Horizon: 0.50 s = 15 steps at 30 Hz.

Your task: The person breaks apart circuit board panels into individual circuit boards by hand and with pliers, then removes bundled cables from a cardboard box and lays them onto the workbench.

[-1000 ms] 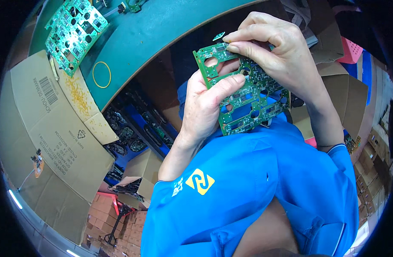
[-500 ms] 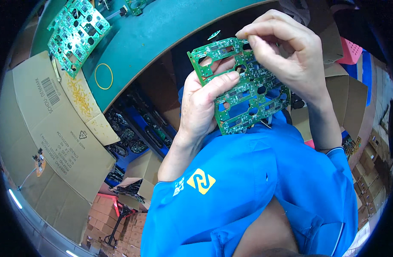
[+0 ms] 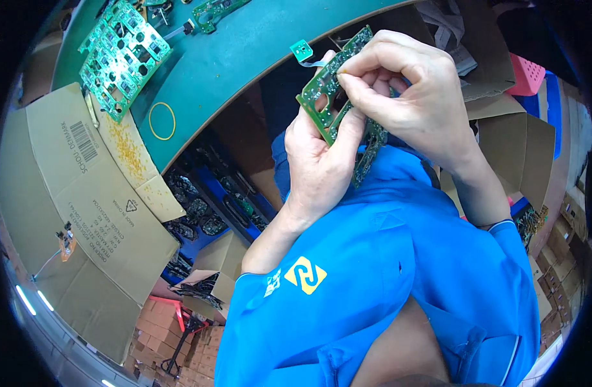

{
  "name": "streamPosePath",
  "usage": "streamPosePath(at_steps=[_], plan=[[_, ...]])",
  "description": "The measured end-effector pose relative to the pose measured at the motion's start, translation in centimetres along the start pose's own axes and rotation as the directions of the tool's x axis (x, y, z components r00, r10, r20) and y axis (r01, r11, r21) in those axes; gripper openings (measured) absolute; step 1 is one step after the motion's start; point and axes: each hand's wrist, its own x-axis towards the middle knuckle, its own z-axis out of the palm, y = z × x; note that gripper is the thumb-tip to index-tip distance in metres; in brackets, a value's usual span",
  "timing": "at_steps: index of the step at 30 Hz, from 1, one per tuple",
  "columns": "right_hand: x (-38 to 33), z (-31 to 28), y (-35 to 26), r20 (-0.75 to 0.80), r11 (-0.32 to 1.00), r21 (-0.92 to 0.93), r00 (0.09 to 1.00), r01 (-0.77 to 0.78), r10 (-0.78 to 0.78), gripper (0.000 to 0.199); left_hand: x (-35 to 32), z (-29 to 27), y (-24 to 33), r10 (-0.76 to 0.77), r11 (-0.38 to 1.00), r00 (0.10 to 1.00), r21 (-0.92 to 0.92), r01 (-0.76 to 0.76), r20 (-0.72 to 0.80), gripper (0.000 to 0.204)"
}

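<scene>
A green circuit board panel [image 3: 322,90] with cut-out holes is tilted steeply in front of my chest. My left hand [image 3: 316,169] grips it from the left, with the thumb on the near face and fingers behind. My right hand [image 3: 412,97] is closed in a pinch, thumb and forefinger tips against the panel's upper part. Whatever those tips hold is too small to make out. A small square green board [image 3: 301,50] sticks out past the panel's upper left edge on a pale flat cable [image 3: 313,64]. My right hand hides part of the panel.
On the green tabletop [image 3: 218,87] stand another circuit board panel [image 3: 123,61] and a yellow ring [image 3: 162,121]. Small yellow bits [image 3: 127,151] lie on cardboard [image 3: 77,174] at the left. Below the table edge is a blue bin of dark parts [image 3: 209,206]. An open carton [image 3: 502,138] stands at right.
The panel has turned from nearly face-on to steeply tilted. My right hand has shifted left and slightly down along it. The small board on its cable has swung left and now faces the view.
</scene>
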Motion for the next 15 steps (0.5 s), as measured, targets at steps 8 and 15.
streamPosePath(at_steps=[8,15], plan=[[0.1,0.3,0.3,-0.001,0.997,0.068,0.999,-0.047,0.048,0.003,0.0,-0.5,0.2,-0.042,0.997,0.999,0.071,0.040,0.033,0.035],[-0.5,-0.7,0.6,-0.068,0.974,0.218,0.995,-0.057,0.073,0.003,0.5,-0.4,0.3,-0.033,0.989,0.999,-0.140,0.035,0.014,0.035]])
